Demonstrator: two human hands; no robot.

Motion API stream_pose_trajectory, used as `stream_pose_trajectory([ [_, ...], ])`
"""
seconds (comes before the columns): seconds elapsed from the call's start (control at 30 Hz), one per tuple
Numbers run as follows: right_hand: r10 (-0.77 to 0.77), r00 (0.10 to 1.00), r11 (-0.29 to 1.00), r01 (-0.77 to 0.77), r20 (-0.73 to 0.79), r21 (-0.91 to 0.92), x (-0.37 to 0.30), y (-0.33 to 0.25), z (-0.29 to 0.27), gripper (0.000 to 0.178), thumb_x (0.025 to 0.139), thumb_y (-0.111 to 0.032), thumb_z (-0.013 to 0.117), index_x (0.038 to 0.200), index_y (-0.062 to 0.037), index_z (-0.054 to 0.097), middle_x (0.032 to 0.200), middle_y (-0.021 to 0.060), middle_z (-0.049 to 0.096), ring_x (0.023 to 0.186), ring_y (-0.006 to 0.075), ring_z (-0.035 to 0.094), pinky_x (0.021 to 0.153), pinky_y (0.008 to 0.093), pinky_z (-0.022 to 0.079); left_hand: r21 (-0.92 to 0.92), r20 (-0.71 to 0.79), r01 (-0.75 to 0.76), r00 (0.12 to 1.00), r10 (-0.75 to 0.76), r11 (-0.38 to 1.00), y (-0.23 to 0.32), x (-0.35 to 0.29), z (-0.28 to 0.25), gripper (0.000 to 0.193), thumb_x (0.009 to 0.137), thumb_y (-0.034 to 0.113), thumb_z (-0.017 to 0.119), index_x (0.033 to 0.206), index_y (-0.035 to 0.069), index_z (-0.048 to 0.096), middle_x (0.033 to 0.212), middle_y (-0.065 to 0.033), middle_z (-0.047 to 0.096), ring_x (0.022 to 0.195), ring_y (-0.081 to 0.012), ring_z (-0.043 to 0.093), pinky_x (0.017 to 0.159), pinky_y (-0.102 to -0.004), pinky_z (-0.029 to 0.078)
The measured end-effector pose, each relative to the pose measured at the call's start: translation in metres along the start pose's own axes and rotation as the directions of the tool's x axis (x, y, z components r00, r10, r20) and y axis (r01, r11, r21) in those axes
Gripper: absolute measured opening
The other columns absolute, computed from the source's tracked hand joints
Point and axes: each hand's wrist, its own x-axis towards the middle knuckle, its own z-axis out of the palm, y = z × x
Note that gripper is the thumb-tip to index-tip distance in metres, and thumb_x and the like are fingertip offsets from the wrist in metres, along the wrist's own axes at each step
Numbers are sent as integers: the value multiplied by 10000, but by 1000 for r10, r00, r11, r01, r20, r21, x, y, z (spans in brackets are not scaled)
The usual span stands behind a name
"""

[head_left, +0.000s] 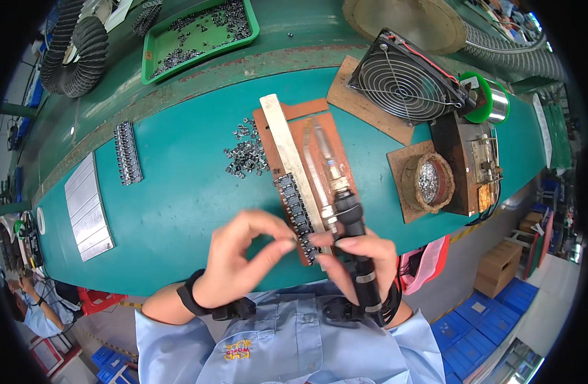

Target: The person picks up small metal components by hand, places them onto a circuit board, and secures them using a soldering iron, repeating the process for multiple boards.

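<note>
My right hand [371, 256] is wrapped round the black handle of a soldering iron [350, 214]. Its tip and a thin metal tube beside it point away from me over a brown board [334, 137]. On that board a strip of small circuit boards [293, 201] lies along a pale wooden bar [282, 137]. My left hand [236, 253] is closed in a pinch beside the near part of the strip; whatever is between the fingertips is too small to name. A loose pile of small metal parts [246, 153] lies left of the strip.
Another circuit board strip [127, 153] and a grooved metal plate [89, 208] lie at left. A green tray [201, 38] of small parts stands at the back. On the right are a fan [406, 80], a solder spool [489, 99], a round pot [428, 182] and a dark box [457, 147].
</note>
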Motion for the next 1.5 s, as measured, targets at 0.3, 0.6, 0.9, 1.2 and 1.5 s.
stream_pose_trajectory([
  [0.3, 200, 977, 971, -207, -70, -118, -30, 17, -27, 319, 804, 67, 534, 1046, -52, 362, 865, 184, 599, 772, 212, 610, 701, 304, 487, -349, -77, 355, 912, -404, 867, -14, 27, -14, 108, 837, 61, 566, 900, 55, 479, 825, -19, 558, 784, -82, 541, 725, -227, 446],
  [0.6, 193, 981, 969, -192, -8, -154, -28, 21, -32, 310, 807, 71, 522, 1038, -56, 359, 860, 196, 598, 742, 212, 611, 684, 310, 495, -355, -67, 385, 899, -433, 852, -16, 30, -15, 119, 831, 49, 577, 900, 51, 479, 827, -18, 571, 782, -88, 546, 713, -213, 436],
  [0.9, 190, 982, 970, -188, -2, -155, -27, 21, -31, 319, 802, 80, 518, 1034, -66, 354, 843, 203, 597, 734, 231, 611, 674, 327, 500, -359, -55, 394, 896, -441, 846, -16, 32, -16, 109, 833, 43, 568, 899, 53, 481, 816, -14, 573, 767, -84, 547, 705, -207, 431],
  [1.2, 197, 980, 970, -195, 2, -147, -26, 20, -32, 323, 798, 86, 516, 1028, -71, 351, 826, 198, 596, 729, 241, 612, 658, 334, 507, -354, -63, 413, 885, -462, 839, -11, 34, -14, 127, 821, 40, 566, 899, 65, 469, 798, -16, 569, 760, -92, 545, 710, -207, 420],
  [1.5, 118, 985, 984, -133, -129, -114, -27, 26, -28, 364, 665, 119, 636, 953, -24, 464, 749, 147, 645, 662, 247, 645, 604, 314, 500, -330, -58, 408, 891, -450, 851, -12, 34, -15, 136, 823, 31, 578, 900, 62, 470, 799, -1, 570, 759, -81, 554, 694, -202, 438],
])
